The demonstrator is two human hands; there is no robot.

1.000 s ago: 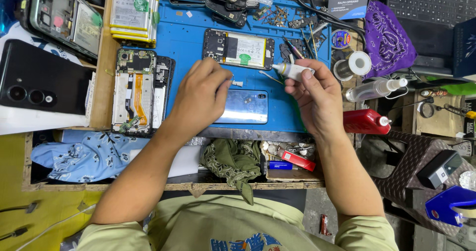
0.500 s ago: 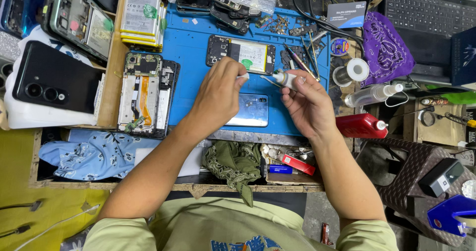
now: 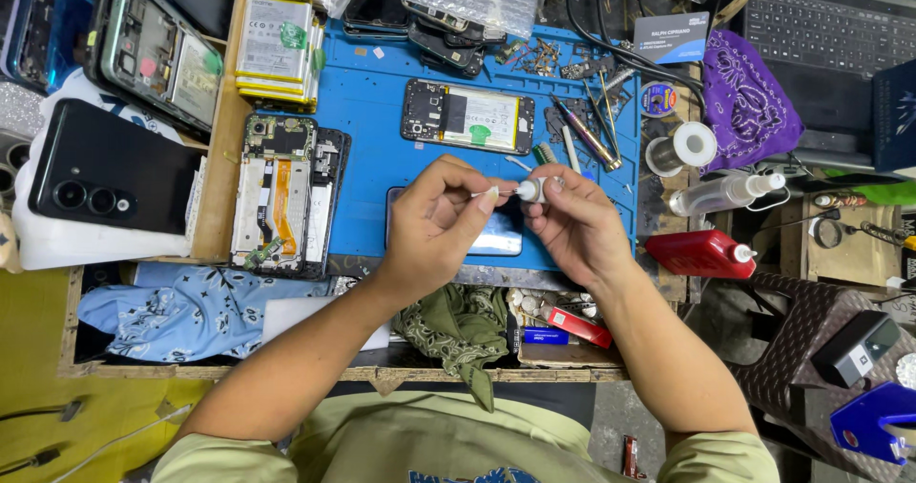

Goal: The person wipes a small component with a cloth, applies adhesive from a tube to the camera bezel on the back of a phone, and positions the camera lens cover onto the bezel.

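Both of my hands meet over the blue work mat (image 3: 382, 149), above a phone (image 3: 496, 240) lying flat on it with its glossy dark face up (mostly hidden beneath my fingers). Right hand (image 3: 572, 225): fingers curled closed around a small white tube (image 3: 530, 190), its nozzle end pointing toward my left. Left hand (image 3: 434, 220): thumb and forefinger pinched shut at the thin white tip (image 3: 487, 193) of that tube; whether this tip is a cap or a needle nozzle cannot be told. Beyond my hands on the mat lies an opened phone (image 3: 468, 115) with its battery and board exposed, and just right of it a cluster of tweezers and pens (image 3: 587, 130). At the mat's left edge rests a stripped phone frame (image 3: 286, 197) showing an orange flex cable; farther left, a black phone back cover (image 3: 110, 173) with two camera rings. To my right, off the mat, stand a clear squeeze bottle (image 3: 725, 194) lying on its side and a red bottle (image 3: 701, 252) with a white nozzle, near a spool of solder wire (image 3: 689, 144). An olive rag (image 3: 458, 325) lies at the bench's near edge.
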